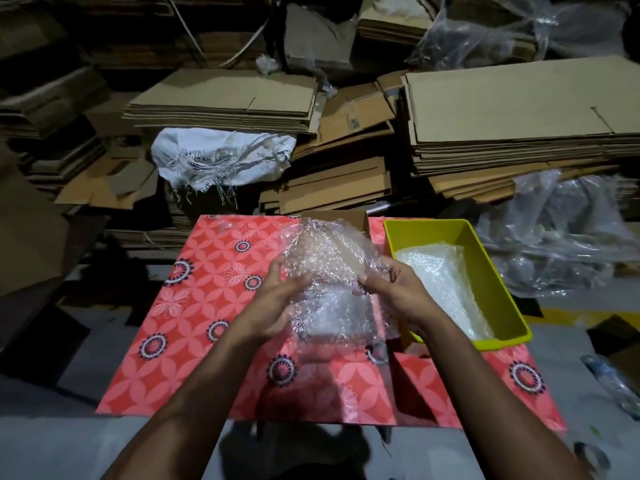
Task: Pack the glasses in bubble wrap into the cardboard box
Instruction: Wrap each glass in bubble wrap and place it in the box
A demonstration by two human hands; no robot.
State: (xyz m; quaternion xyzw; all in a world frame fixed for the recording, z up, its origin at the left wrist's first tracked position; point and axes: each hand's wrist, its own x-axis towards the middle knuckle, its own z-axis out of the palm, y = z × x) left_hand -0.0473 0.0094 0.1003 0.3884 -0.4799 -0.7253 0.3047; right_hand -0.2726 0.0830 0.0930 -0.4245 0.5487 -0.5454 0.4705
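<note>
A sheet of clear bubble wrap [329, 271] is held up above the table's middle. My left hand [277, 299] grips its left side and my right hand [391, 285] pinches its right side. Something pale and blurred shows through the wrap near my right fingers; I cannot tell whether it is a glass. Behind the wrap, a small brown cardboard box [332, 216] stands at the table's far edge, mostly hidden. A small clear item [377, 353] lies on the cloth below the wrap.
The table carries a red patterned cloth [194, 306]. A yellow plastic bin [485, 268] at the right holds more bubble wrap [440, 285]. Stacks of flat cardboard [519, 112] and a white sack [221, 157] fill the background. Plastic sheeting [561, 237] lies at the right.
</note>
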